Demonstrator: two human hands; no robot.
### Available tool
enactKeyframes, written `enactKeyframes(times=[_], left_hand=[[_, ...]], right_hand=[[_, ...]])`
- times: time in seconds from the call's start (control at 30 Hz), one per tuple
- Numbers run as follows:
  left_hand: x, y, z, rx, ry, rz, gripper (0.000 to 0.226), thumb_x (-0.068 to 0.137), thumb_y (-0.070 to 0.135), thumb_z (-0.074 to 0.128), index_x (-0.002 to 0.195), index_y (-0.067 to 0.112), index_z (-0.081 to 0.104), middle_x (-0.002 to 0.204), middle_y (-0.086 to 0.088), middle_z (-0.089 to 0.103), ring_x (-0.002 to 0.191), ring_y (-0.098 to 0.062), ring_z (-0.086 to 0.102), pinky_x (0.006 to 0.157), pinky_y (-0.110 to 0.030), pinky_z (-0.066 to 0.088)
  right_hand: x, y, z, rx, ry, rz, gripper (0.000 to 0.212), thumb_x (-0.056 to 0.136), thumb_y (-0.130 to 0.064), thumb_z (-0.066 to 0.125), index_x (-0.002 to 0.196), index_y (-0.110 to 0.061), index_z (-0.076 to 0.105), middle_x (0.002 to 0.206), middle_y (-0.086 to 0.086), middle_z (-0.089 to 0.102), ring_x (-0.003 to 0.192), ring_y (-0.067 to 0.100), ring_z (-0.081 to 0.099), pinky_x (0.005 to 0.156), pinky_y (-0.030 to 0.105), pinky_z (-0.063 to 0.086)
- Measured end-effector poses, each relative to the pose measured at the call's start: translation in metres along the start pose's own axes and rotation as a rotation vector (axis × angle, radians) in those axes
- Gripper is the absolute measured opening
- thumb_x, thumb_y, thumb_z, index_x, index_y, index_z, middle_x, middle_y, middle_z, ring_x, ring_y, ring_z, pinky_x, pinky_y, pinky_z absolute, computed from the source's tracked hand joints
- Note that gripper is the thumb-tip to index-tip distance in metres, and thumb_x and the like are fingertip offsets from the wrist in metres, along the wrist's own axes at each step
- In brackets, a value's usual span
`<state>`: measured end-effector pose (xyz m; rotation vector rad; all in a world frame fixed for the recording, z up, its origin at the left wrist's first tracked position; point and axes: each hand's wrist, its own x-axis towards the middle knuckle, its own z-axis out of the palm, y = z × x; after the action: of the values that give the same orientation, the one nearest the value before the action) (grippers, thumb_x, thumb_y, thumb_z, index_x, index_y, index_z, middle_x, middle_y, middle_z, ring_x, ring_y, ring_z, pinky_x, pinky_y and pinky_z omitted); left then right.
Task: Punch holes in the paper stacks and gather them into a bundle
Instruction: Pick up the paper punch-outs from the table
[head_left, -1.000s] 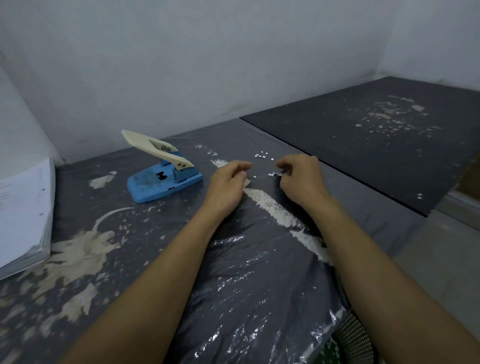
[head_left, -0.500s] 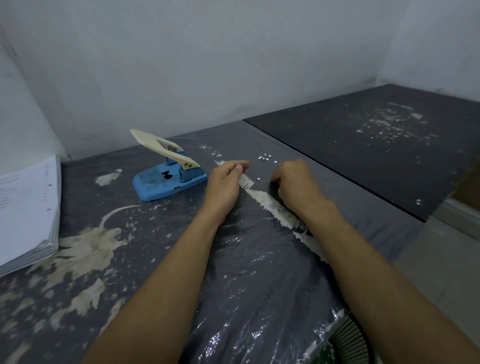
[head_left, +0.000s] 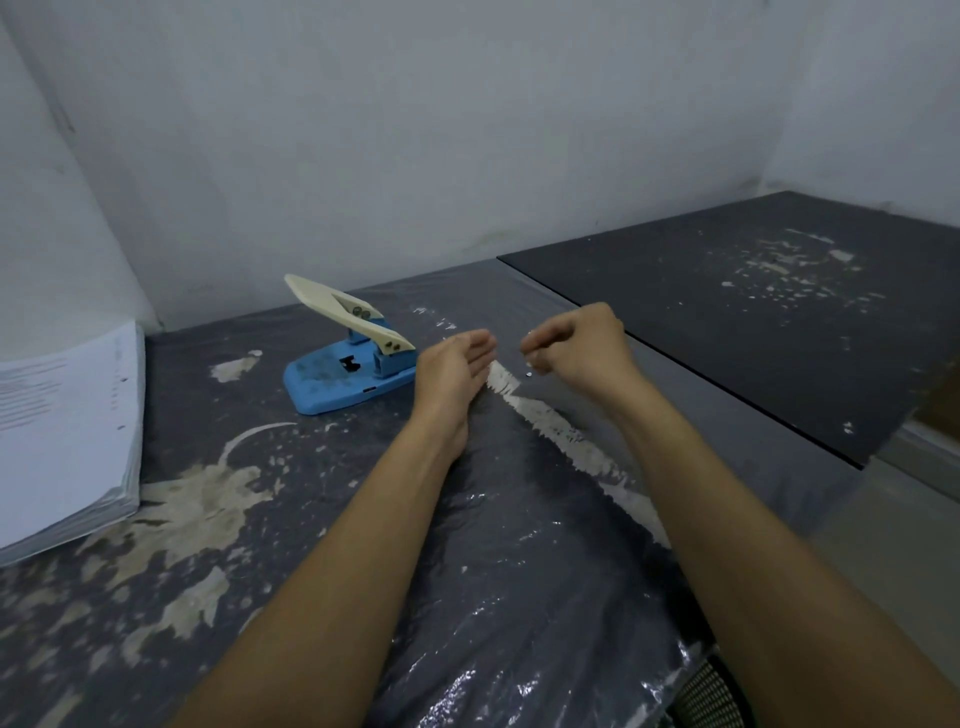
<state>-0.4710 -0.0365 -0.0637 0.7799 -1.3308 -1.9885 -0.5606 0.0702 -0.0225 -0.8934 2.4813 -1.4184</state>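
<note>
A blue hole punch (head_left: 348, 376) with a raised cream lever stands on the dark plastic-covered table (head_left: 498, 545). A thick stack of white punched paper (head_left: 67, 426) lies at the far left. My left hand (head_left: 452, 364) rests on its edge just right of the punch, open and cupped, palm towards the right hand. My right hand (head_left: 576, 343) hovers a little above the table with its fingertips pinched together over the cupped palm. A tiny white paper dot (head_left: 529, 373) shows just below those fingertips; whether more dots are in the pinch is too small to tell.
A grey wall runs along the back, and a slanted white panel stands behind the paper stack. A second dark table (head_left: 753, 322) with white scuffs adjoins on the right. The plastic sheet carries white scrape marks. A mesh chair edge (head_left: 711, 691) shows at bottom right.
My right hand has lifted off the table and pinched shut near my left palm. My left hand has turned onto its edge and cupped open. The view has shifted slightly.
</note>
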Motion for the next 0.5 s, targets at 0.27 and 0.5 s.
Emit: enactKeyframes(times=[0.27, 0.5], left_hand=[[-0.008, 0.011, -0.005, -0.501, -0.005, -0.231, 0.033, 0.106, 0.018, 0.033, 0.104, 0.0, 0.061, 0.101, -0.018, 0.067, 0.106, -0.03, 0.065, 0.108, -0.042, 0.045], [-0.015, 0.009, -0.003, -0.772, 0.033, -0.28, 0.037, 0.105, 0.013, 0.034, 0.075, 0.006, 0.055, 0.055, -0.007, 0.058, 0.046, -0.016, 0.06, 0.046, -0.026, 0.052]], right_hand=[[-0.003, -0.042, 0.023, 0.106, -0.193, -0.103, 0.019, 0.079, 0.012, 0.071, 0.082, -0.004, 0.078, 0.076, 0.011, 0.075, 0.072, 0.019, 0.072, 0.074, 0.03, 0.062], [-0.004, -0.052, 0.035, -0.074, -0.195, -0.186, 0.025, 0.076, 0.011, 0.071, 0.068, -0.012, 0.077, 0.064, 0.008, 0.073, 0.059, 0.021, 0.072, 0.063, 0.038, 0.063]])
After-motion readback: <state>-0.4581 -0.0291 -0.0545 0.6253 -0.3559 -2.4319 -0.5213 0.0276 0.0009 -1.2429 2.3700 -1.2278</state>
